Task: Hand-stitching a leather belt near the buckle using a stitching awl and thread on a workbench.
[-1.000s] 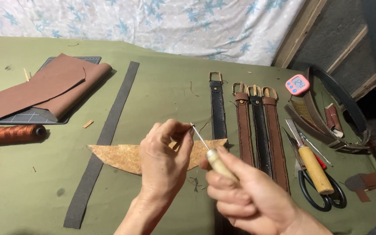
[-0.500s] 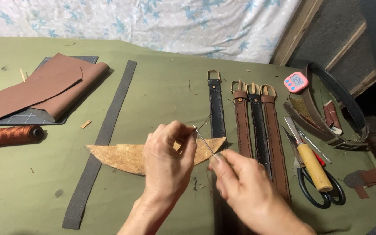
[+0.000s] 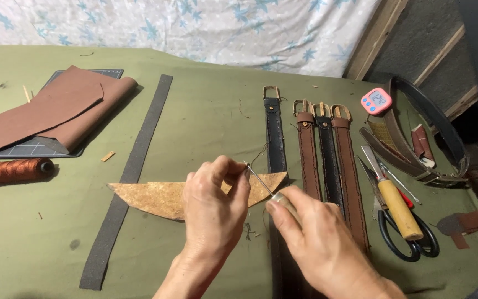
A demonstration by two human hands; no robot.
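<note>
In the head view, an awl [image 3: 261, 181] is being held by the right hand [image 3: 316, 243], its pale handle being wrapped by closed fingers with only the ferrule end showing. The thin metal shaft is being pointed up and to the left, its long axis running diagonally from the right hand toward the left hand [image 3: 214, 213]. The shaft's tip is being met by the left hand's pinched thumb and forefinger; whether something small is being gripped there cannot be told. Both hands are being kept just above the tan leather piece [image 3: 156, 196], which is lying flat on the green table cover [image 3: 206, 122], across the dark grey strip [image 3: 128, 177]. The left hand is the nearer to the tip. Belts [image 3: 327, 160] are lying just right of the hands
</note>
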